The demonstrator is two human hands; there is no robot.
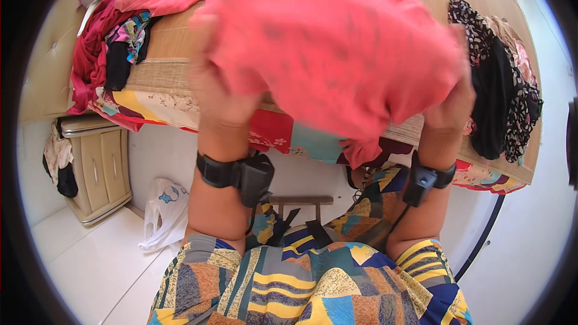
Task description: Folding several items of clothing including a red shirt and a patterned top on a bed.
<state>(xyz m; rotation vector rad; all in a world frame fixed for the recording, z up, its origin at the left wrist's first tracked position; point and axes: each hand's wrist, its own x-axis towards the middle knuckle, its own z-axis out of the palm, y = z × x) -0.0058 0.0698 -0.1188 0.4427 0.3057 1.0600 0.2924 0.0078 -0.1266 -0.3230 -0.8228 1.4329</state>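
Note:
A coral-pink top (pixel 337 48) with faint dark marks is stretched up between my two hands, blurred by motion. One long piece of it, like a sleeve, trails left over the bed. My left hand (pixel 223 93) grips its left side, and my right hand (pixel 451 99) has hold of its right side. The fingers of both are partly smeared or tucked behind the cloth. A lower end of the top hangs down by the bed's front edge. Each wrist wears a black strap with a small device.
The bed carries a woven mat (pixel 159 78) over a patterned cloth. Crimson clothes (pixel 90 66) are heaped at the left, and black and dotted clothes (pixel 494 96) lie at the right. A cream cabinet (pixel 99 162) and a white plastic bag (pixel 164 213) stand at the lower left.

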